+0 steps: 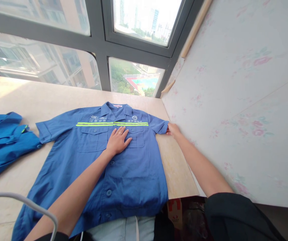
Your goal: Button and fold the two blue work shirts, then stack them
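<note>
A blue short-sleeved work shirt point(134, 167) lies spread front side up on the pale board surface, its collar toward the window. A yellow-green reflective stripe crosses its chest above two flap pockets, with white lettering over it. My left hand point(117, 140) rests flat on the middle of the chest, fingers spread, a ring on one finger. At the end of the sleeve on the right, my right hand point(173, 130) pinches the cuff, its fingertips partly hidden. The shirt's lower edge hangs over the near edge of the board.
Another blue garment point(3, 144) lies bunched at the left, touching the shirt's left sleeve. A grey-white cable point(20, 198) loops in at lower left. A flowered wall point(234, 100) bounds the right side, and a grey window frame point(103, 47) the back. Items sit under the board's edge.
</note>
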